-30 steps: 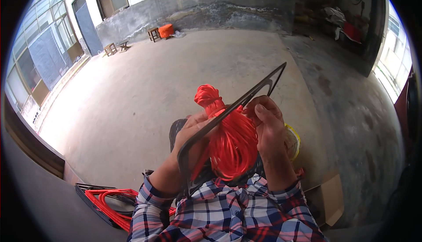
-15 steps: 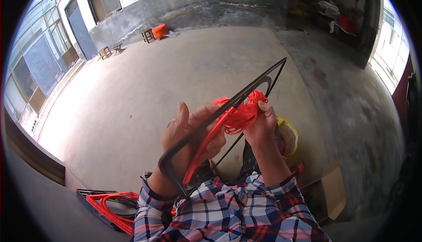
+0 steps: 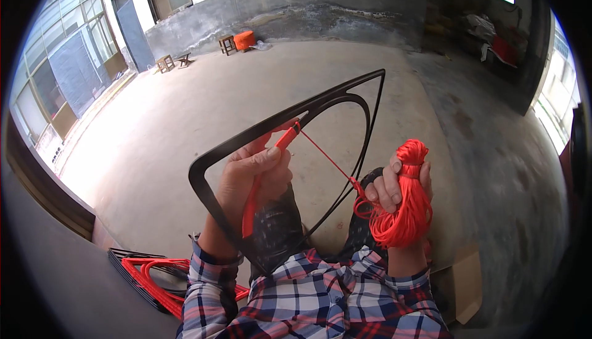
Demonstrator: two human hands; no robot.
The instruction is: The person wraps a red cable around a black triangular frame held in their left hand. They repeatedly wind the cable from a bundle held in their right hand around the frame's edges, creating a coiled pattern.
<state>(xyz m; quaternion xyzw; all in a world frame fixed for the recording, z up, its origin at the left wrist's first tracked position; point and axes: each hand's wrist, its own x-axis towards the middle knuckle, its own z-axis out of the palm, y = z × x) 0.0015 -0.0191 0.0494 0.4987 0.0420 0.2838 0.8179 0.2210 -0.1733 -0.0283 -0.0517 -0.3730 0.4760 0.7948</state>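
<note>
My left hand (image 3: pixel 262 169) is closed around one side of a black, roughly triangular frame (image 3: pixel 259 132) with a curved inner loop. Red wrapping (image 3: pixel 249 212) covers part of the frame's inner bar, at and below my fingers. From the top of that wrapping, a thin red cord (image 3: pixel 327 156) runs taut toward my right hand (image 3: pixel 388 188). There my fingers grip a red cord bundle (image 3: pixel 404 222), tied round near its top, with loose loops hanging beside it. The bundle is to the right of the frame and apart from it.
Several red and black frames (image 3: pixel 151 280) lie stacked at my lower left. By my right side is an open cardboard box (image 3: pixel 467 286). Across the concrete floor, small wooden stools (image 3: pixel 227 45) and an orange container (image 3: pixel 244 40) stand along the grey wall.
My right hand has drawn the cord bundle away from the frame to the right, pulling the cord straight. The frame has turned to show its loop more openly. The view has shifted slightly.
</note>
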